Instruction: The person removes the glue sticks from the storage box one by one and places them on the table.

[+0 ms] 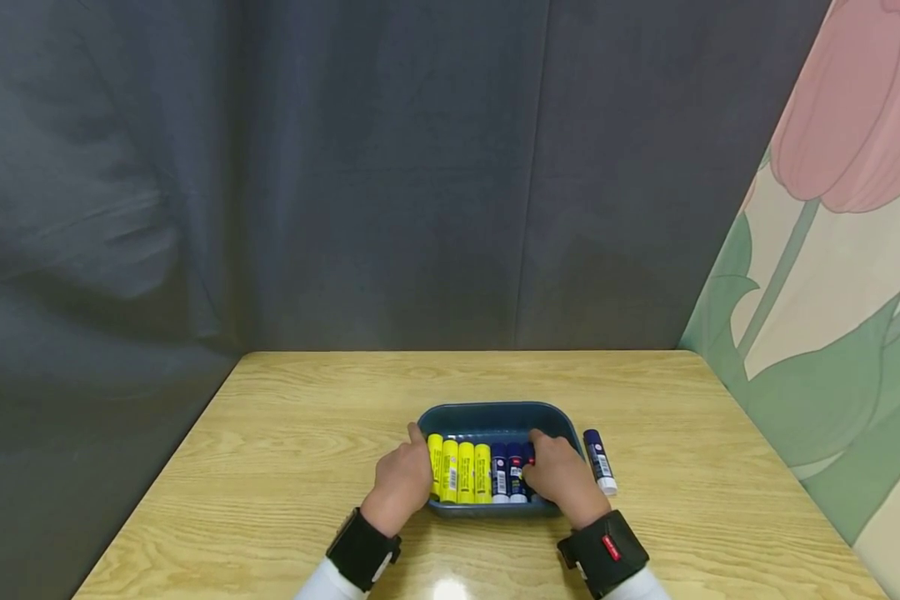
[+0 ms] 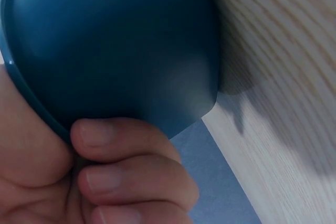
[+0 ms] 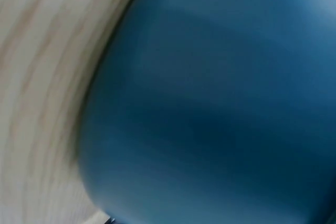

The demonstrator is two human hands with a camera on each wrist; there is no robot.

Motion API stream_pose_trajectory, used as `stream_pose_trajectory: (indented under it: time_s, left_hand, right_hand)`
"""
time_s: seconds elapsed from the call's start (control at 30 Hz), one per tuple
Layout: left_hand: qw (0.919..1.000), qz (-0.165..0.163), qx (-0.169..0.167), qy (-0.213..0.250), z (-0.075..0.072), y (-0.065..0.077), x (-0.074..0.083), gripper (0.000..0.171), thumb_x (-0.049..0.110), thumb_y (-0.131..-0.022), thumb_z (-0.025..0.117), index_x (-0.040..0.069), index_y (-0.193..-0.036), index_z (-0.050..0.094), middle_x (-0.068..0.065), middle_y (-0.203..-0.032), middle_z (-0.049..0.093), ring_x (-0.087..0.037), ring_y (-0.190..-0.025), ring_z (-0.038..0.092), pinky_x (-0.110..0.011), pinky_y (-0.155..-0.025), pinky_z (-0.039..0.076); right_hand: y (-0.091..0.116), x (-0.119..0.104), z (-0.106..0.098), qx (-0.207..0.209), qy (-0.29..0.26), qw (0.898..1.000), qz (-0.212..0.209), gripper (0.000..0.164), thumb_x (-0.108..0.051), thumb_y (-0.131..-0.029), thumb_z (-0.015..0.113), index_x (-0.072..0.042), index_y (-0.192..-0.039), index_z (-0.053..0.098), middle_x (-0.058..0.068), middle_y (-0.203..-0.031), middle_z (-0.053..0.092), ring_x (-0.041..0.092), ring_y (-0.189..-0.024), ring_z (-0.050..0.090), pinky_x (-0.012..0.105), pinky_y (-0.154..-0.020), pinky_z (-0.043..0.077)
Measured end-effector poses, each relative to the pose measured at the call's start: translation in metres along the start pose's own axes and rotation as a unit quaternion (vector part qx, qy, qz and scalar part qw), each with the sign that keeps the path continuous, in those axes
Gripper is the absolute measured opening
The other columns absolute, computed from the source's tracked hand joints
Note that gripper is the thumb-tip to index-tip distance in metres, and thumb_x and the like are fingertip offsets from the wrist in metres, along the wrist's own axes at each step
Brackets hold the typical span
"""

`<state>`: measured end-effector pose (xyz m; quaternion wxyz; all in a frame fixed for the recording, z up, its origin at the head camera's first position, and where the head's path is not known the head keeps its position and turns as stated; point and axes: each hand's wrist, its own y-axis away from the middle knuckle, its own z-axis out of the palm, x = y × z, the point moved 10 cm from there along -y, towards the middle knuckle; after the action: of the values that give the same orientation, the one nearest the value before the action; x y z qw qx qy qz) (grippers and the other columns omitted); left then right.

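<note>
A dark blue plastic basin (image 1: 487, 511) stands on the table. Several yellow glue sticks (image 1: 466, 472) lie side by side in its left part, followed by dark blue glue sticks (image 1: 498, 472) with white ends. My left hand (image 1: 403, 477) grips the basin's left wall; in the left wrist view its curled fingers (image 2: 131, 140) press the outside, below the rim. My right hand (image 1: 564, 473) reaches over the right rim and pinches the rightmost dark blue glue stick (image 1: 528, 452), which it partly covers. Only the basin's outer wall (image 3: 210, 103) fills the right wrist view.
Another dark blue glue stick (image 1: 600, 462) lies on the wooden table (image 1: 307, 433), just right of the basin. A dark grey curtain (image 1: 390, 183) hangs behind the table and at the left. A wall with painted tulips (image 1: 817, 350) borders the right side.
</note>
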<state>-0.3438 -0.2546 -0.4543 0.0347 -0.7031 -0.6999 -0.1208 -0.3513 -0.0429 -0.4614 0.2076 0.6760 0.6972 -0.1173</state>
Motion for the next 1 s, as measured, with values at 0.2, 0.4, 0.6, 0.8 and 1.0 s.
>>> stream_pose_trajectory:
  time_s: [0.2,0.4,0.6,0.8,1.0]
  left_hand:
    - [1.0,0.001,0.003,0.001,0.0002,-0.0004,-0.0005,0.069,0.008,-0.085,0.063,-0.006,-0.142,0.027,-0.008,-0.061,0.047,-0.019,-0.05,0.047,-0.031,-0.048,0.038]
    - [0.9999,0.003,0.005,0.011,0.0003,0.0002,-0.0015,0.067,0.008,-0.086,0.062,-0.006,-0.142,0.027,-0.009,-0.062,0.049,-0.02,-0.051,0.047,-0.031,-0.048,0.038]
    - [0.9998,0.01,0.012,0.011,0.0004,-0.0001,-0.0009,0.065,0.007,-0.087,0.06,-0.008,-0.141,0.028,-0.011,-0.068,0.053,-0.019,-0.053,0.048,-0.032,-0.048,0.038]
    - [0.9997,0.009,0.009,0.022,0.0011,-0.0012,-0.0002,0.065,0.006,-0.087,0.059,-0.008,-0.141,0.027,-0.012,-0.07,0.053,-0.02,-0.054,0.047,-0.032,-0.048,0.037]
    - [0.9996,0.006,0.009,0.027,0.0022,-0.0024,-0.0015,0.065,0.008,-0.087,0.06,-0.007,-0.142,0.027,-0.01,-0.068,0.05,-0.021,-0.055,0.047,-0.033,-0.049,0.037]
  right_hand:
    - [0.0001,-0.0008,0.0012,-0.001,0.002,1.0,-0.002,0.055,-0.013,-0.08,0.067,0.002,-0.13,0.05,0.024,-0.116,0.06,0.027,-0.089,0.062,0.051,-0.079,0.05]
    - [0.0002,-0.0029,0.0013,-0.005,0.005,1.0,-0.003,0.054,-0.012,-0.08,0.066,0.002,-0.129,0.05,0.024,-0.112,0.062,0.024,-0.083,0.061,0.046,-0.074,0.051]
    - [0.0008,-0.0023,0.0014,-0.009,0.004,1.0,0.003,0.051,-0.014,-0.081,0.067,0.0,-0.127,0.051,0.021,-0.109,0.063,0.022,-0.08,0.06,0.045,-0.072,0.051]
    - [0.0004,-0.0006,0.0028,-0.014,0.009,1.0,0.002,0.055,-0.015,-0.081,0.066,0.001,-0.131,0.048,0.023,-0.11,0.062,0.022,-0.076,0.059,0.043,-0.068,0.05]
    - [-0.0013,-0.0012,0.005,-0.02,0.007,1.0,0.001,0.058,-0.016,-0.082,0.065,0.002,-0.133,0.045,0.022,-0.107,0.063,0.021,-0.071,0.059,0.04,-0.063,0.049]
